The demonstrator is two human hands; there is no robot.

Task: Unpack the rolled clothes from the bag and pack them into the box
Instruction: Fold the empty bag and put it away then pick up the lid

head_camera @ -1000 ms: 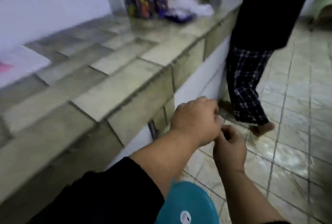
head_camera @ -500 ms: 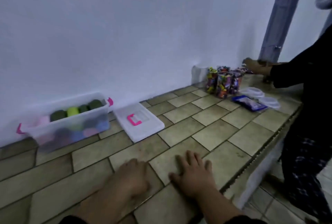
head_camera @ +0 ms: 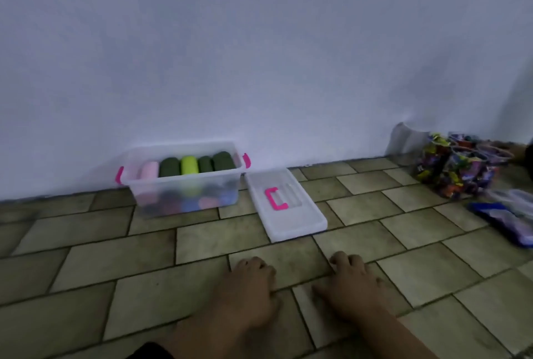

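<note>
A clear plastic box with pink latches stands against the wall on the tiled counter. Rolled clothes in pink, dark green and lime lie in a row on top, with more rolls dimly visible beneath. Its white lid with a pink handle lies flat just right of the box. My left hand and my right hand rest palm down on the tiles near the front edge, fingers slightly curled, holding nothing. No bag is in view.
Clear jars of colourful wrapped sweets stand at the far right against the wall. A blue packet and plastic lids lie in front of them. The tiled counter stretches left of my hands.
The view swung from the floor and counter edge up onto the counter. My hands came apart and settled flat on the tiles. The box and lid now sit nearer the middle.
</note>
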